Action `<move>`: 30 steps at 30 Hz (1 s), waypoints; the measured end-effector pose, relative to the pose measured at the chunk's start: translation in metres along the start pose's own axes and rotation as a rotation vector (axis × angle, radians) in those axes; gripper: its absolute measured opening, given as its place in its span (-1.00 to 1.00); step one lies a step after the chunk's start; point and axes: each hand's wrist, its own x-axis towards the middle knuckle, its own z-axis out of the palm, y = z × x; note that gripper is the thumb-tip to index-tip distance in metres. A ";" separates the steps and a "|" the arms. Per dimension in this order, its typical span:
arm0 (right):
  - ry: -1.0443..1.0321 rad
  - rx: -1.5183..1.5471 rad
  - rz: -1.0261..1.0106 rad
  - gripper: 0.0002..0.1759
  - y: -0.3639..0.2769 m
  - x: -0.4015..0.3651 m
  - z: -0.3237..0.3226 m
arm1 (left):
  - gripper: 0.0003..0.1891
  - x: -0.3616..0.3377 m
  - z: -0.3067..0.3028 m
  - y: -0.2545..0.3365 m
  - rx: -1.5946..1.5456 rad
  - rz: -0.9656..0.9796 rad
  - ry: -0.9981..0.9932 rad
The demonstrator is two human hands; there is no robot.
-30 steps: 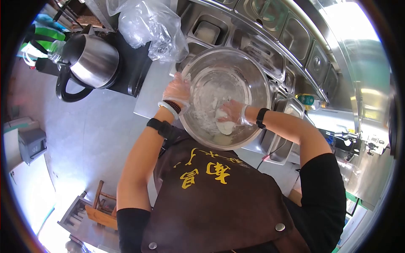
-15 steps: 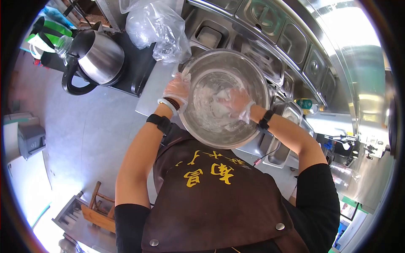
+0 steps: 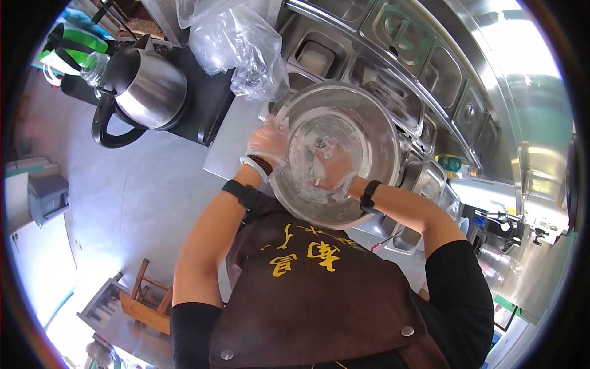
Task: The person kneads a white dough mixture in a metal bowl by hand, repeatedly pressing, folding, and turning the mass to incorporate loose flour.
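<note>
A large stainless-steel bowl [image 3: 384, 144] stands in front of my body, tipped slightly in view. White, wet, floury mixture [image 3: 311, 195] is smeared over its bottom, with a paler lump [image 3: 318, 170] beside my fingers. My left hand [image 3: 268, 141], in a clear plastic glove, is closed on the bowl's left rim. Inside the bowl, my right hand [image 3: 335, 163], gloved too and coated in white, has its fingers curled into the mixture. Some of its fingertips are blurred.
Metal food pans [image 3: 386, 92] line the counter beyond the bowl. A clear plastic bag [image 3: 236, 52] lies at the back left. Left of it, a steel kettle [image 3: 153, 86] stands on a black surface. A bottle with a green label [image 3: 452, 163] lies at the right.
My right hand has shifted toward me and lower in the bowl, its fingers more curled. The left hand keeps the rim. The whole view has shifted slightly.
</note>
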 end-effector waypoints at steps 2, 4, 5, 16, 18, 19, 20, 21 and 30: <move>-0.009 -0.005 -0.057 -0.23 -0.003 0.007 0.003 | -0.68 0.002 0.001 0.000 0.026 -0.008 0.005; -0.017 -0.042 -0.136 -0.32 -0.007 0.015 0.005 | -0.65 0.002 0.001 0.001 0.062 -0.018 0.000; -0.095 -0.048 -0.135 -0.36 -0.009 0.020 0.004 | -0.65 0.004 0.001 0.002 0.057 -0.029 -0.002; -0.069 0.228 -0.003 -0.63 -0.009 0.049 -0.015 | -0.67 0.012 0.001 -0.002 0.070 0.010 0.015; 0.267 0.493 0.081 -0.67 0.002 0.039 -0.014 | -0.67 0.012 -0.003 0.000 0.067 0.006 0.000; 0.434 0.625 0.122 -0.68 0.008 0.032 -0.015 | -0.67 0.011 -0.004 0.001 0.064 0.004 -0.009; 0.382 0.642 0.107 -0.66 0.015 0.025 -0.019 | -0.67 0.011 -0.004 0.002 0.064 -0.002 -0.008; 0.328 0.660 0.094 -0.64 0.020 0.015 -0.027 | -0.67 0.011 -0.004 0.002 0.064 -0.009 -0.009; 0.104 0.084 -0.184 -0.46 0.023 -0.025 -0.040 | -0.66 0.011 -0.001 -0.001 0.047 0.013 0.012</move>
